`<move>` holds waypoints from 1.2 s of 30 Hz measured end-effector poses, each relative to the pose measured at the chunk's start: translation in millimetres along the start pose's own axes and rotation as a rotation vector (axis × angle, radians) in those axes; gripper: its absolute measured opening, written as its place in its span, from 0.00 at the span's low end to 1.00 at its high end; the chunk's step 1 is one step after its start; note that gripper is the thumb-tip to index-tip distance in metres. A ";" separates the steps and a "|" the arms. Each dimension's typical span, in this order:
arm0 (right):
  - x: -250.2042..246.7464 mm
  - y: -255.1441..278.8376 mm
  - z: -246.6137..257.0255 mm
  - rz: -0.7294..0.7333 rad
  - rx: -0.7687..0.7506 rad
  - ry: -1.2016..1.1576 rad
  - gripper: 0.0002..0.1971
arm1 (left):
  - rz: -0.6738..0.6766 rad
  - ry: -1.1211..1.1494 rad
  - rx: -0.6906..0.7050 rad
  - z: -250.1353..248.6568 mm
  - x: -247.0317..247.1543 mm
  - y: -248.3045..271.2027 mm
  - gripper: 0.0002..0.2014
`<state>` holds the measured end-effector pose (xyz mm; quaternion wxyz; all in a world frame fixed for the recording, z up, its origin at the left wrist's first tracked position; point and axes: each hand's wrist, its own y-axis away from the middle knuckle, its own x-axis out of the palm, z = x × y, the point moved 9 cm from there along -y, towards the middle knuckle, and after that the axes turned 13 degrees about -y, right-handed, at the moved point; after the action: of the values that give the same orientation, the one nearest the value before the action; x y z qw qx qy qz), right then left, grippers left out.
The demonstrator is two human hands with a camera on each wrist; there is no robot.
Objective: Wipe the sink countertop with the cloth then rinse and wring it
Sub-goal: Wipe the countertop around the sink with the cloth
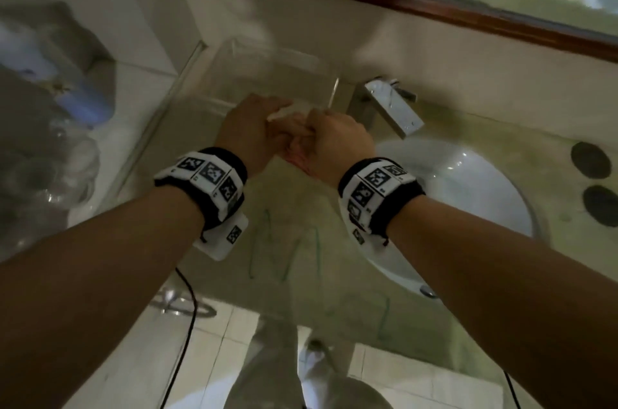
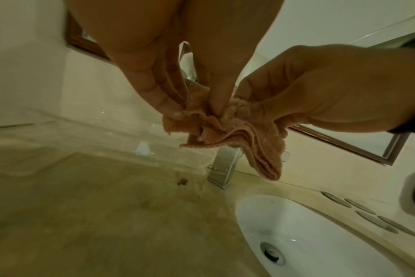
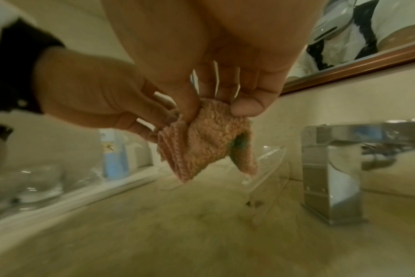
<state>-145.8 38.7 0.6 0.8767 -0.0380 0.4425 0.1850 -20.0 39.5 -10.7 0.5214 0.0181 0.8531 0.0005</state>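
pinching the bunched pink cloth [image 2: 228,131] between them, the left hand [image 1: 247,127] and right hand [image 1: 337,144] hold it in the air above the stone countertop [image 1: 287,208], left of the white basin [image 1: 468,194] and the chrome faucet [image 1: 391,107]. each hand's fingertips [image 3: 246,106] curl onto the cloth's upper folds, so it droops below them toward the counter. green marks show on the countertop nearer the person, so wiping seems unfinished; the right hand is nearer the basin.
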 end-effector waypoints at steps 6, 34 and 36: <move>-6.3 67.5 -2.3 -0.056 -0.032 -0.170 0.29 | 0.024 0.001 -0.220 21.7 24.3 84.6 0.33; 218.0 112.5 30.5 0.448 -0.146 0.048 0.15 | 0.525 -0.459 -0.302 132.4 106.2 175.1 0.33; 215.8 93.7 25.6 0.405 -0.125 0.088 0.13 | 0.538 -0.427 -0.361 140.3 108.3 174.2 0.36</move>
<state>-43.3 194.3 -145.3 0.7975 -0.0106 0.4665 0.3824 60.8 214.5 -167.6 0.6634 0.1487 0.6763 0.2836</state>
